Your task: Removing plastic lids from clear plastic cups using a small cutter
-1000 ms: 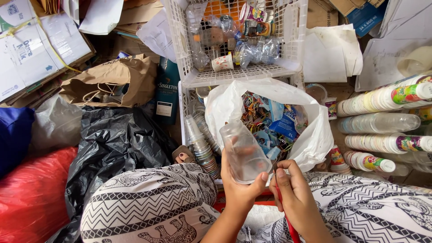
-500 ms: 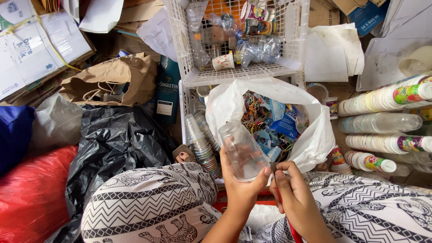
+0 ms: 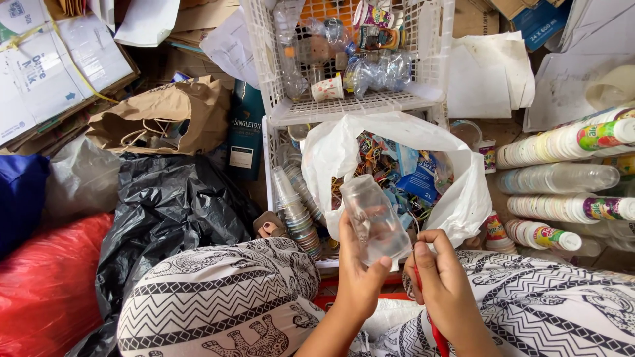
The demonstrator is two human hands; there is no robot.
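- One clear plastic bottle (image 3: 375, 221), held tilted with its neck up and away from the person, just in front of the lap; the left hand (image 3: 357, 281) has its grip clamped on the bottle's lower half, thumb on the near side.
- The right hand (image 3: 443, 291) sits just beside the bottle's base, fingers pinched together on a thin red tool (image 3: 433, 324) that runs down past the wrist.
- One white plastic bag (image 3: 331, 158), mouth open, lies right behind the bottle, stuffed with coloured wrappers.
- Two white plastic crates: the upper crate (image 3: 264, 53) holds bottles and cups, and the lower crate (image 3: 268, 165) beneath it carries the bag.
- One stack of clear cups (image 3: 294, 211) leans in the lower crate, left of the bag.
- At least four stacks of cups (image 3: 569, 175) lie on their sides at right.
- One black bag (image 3: 165, 211), one red bag (image 3: 46, 291) and one brown paper bag (image 3: 159, 116) crowd the left side.
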